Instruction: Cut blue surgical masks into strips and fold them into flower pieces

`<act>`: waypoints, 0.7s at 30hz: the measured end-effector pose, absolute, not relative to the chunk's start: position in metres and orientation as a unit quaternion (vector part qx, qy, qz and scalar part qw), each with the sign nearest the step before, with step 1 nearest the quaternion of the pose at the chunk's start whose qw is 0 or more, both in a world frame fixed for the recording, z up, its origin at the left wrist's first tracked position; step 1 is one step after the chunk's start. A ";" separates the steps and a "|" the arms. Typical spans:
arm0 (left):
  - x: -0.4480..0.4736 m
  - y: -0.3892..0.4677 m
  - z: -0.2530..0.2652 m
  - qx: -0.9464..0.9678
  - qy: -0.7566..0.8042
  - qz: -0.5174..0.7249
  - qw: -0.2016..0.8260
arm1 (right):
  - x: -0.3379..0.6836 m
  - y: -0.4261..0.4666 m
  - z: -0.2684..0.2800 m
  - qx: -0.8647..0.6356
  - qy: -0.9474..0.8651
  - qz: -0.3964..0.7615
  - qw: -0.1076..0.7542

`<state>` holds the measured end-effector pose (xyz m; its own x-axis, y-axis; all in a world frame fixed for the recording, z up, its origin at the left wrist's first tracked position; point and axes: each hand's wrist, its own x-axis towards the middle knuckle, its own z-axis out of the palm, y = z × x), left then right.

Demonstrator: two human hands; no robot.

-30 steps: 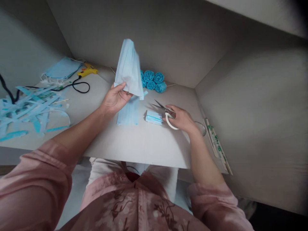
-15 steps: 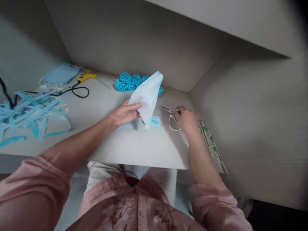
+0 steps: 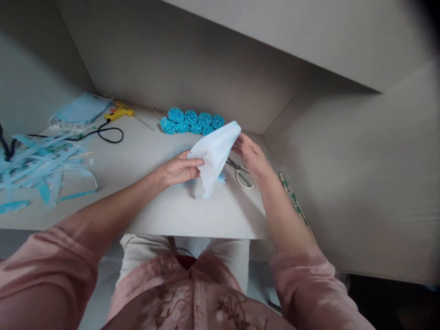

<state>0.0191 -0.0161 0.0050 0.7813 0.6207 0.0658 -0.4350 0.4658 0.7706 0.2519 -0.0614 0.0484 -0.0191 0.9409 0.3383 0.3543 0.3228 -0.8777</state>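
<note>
My left hand (image 3: 180, 169) pinches the lower left part of a pale blue piece of fabric (image 3: 218, 149), thumb on top, and holds it up over the table. It looks like thin sheet cut from a face mask. My right hand (image 3: 253, 158) is at the fabric's upper right edge with its fingers stretched out, the fingertips partly hidden behind it. Just below that hand, scissors (image 3: 244, 179) with white handles lie on the table, their blade tips covered by the fabric. Folded light blue strips (image 3: 222, 178) show partly beneath the raised piece.
Blue rosette flowers (image 3: 190, 118) sit in two rows at the back. A yellow glue gun (image 3: 119, 112) with a black cord lies left of them, beside stacked face masks (image 3: 82, 109). Loose blue strips (image 3: 41, 167) cover the table's left side. Thin sticks (image 3: 294, 199) lie along the right wall.
My right hand has left the scissors on the table and moved up and left to the fabric's edge. My left hand still holds the fabric, which now tilts further right.
</note>
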 end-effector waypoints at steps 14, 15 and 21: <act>0.016 -0.003 -0.002 0.605 0.181 0.323 0.705 | 0.251 -0.063 0.069 -0.584 -0.671 0.048 0.454; 0.014 -0.003 0.002 0.609 0.168 0.315 0.708 | 0.246 -0.063 0.072 -0.579 -0.687 0.052 0.436; 0.014 -0.001 0.004 0.660 0.205 0.299 0.658 | 0.205 -0.052 0.089 -0.540 -0.766 0.043 0.346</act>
<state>0.0138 -0.0006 0.0038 0.7372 0.6639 0.1256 -0.1241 -0.0498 0.9910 0.2048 -0.0525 0.0889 -0.1772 0.8570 0.4838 0.7977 0.4130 -0.4394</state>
